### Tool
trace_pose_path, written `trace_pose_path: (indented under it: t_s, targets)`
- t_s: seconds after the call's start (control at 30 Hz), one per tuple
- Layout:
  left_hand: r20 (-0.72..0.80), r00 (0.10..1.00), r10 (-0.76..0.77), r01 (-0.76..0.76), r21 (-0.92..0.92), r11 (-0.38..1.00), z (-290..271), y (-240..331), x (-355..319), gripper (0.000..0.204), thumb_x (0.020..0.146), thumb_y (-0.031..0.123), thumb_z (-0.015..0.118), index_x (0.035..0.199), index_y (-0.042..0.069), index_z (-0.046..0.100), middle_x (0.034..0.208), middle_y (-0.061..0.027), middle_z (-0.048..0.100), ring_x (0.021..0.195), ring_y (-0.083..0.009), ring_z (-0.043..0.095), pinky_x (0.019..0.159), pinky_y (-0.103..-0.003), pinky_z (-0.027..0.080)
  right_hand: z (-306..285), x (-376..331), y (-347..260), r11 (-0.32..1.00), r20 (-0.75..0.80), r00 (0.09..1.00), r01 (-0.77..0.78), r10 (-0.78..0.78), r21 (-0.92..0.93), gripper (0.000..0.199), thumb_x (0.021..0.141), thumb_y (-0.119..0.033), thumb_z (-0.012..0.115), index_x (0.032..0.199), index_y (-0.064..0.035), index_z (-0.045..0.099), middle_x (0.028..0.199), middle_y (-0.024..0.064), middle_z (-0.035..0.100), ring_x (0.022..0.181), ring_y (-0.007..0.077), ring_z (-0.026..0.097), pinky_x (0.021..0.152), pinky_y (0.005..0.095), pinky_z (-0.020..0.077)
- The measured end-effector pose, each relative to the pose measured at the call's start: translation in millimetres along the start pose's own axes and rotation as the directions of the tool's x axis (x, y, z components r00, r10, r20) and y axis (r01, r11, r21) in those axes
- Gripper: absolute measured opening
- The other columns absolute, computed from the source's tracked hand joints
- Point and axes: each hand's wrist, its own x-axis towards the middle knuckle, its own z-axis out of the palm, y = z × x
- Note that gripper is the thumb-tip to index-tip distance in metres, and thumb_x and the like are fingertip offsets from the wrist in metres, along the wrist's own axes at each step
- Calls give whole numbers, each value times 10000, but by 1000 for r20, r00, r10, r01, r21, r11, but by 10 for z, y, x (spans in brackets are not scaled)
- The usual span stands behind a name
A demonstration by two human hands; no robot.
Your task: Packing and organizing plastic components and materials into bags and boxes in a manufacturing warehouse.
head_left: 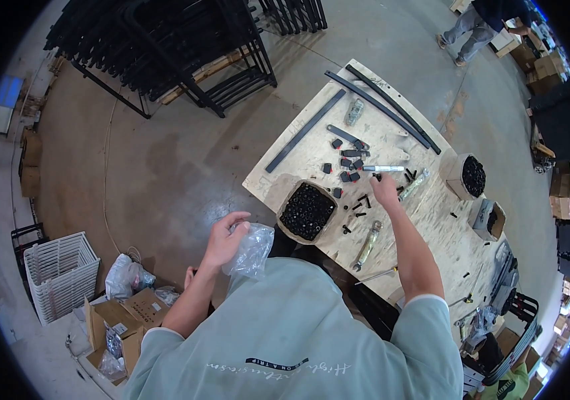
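My left hand (226,241) is off the table's near left side, closed on a clear plastic bag (253,252) that hangs crumpled from it. Over the wooden tabletop (338,253), my right hand (384,189) has its fingertips pinched at a small black part (377,177); its exact kind is too small to tell. Just beyond those fingers lies a silver rod-shaped tool (385,169). Black blocks with red bits (350,163) are grouped to the left of it. Loose black bolts (363,200) lie around the right hand. Between my hands stands a box of black nuts (307,212).
A wrench (368,247) and a screwdriver (378,275) lie near my side. Long dark metal bars (305,132) rest on the far part. Containers of black parts (466,177) line the right edge. Stacked black frames (185,60), a white basket (62,273) and a person (475,30) are beyond.
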Motion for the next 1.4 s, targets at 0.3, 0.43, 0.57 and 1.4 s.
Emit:
trace_pose_path:
  t_s: [0.3, 0.43, 0.57, 1.4]
  targets:
    - [-2, 1000, 15, -15, 11, 1000, 83, -69, 155, 299, 840, 161, 592, 1086, -8, 606, 935, -106, 657, 847, -154, 612, 779, -290, 475, 34, -983, -1670, 252, 685, 728, -668, 25, 701, 173, 843, -175, 576, 967, -73, 511, 591, -17, 421, 445, 81, 389, 377, 231, 276]
    - [20, 995, 98, -98, 38, 994, -14, -65, 253, 286, 843, 151, 581, 1078, -9, 610, 937, -101, 654, 861, -149, 605, 791, -289, 472, 55, -998, -1843, -8, 740, 672, -740, -31, 672, 121, 863, -167, 539, 815, -125, 437, 564, -40, 337, 426, 62, 305, 362, 212, 194]
    - [57, 998, 32, -28, -68, 997, -209, -85, 329, 261, 841, 134, 575, 1051, -13, 621, 914, -81, 646, 855, -134, 587, 783, -278, 461, 48, -821, -1926, -207, 677, 715, -699, -173, 685, 161, 874, -209, 484, 749, -127, 424, 558, -20, 361, 440, 84, 316, 368, 219, 200]
    - [206, 978, 18, 68, -400, 914, -1076, 565, 1615, 262, 932, 233, 477, 1030, 13, 581, 878, -83, 618, 753, -157, 610, 661, -282, 515, 100, -1719, -3142, 782, 253, 882, 181, -397, 597, 293, 890, -295, 521, 954, -24, 615, 818, 179, 637, 785, 380, 598, 712, 450, 472]
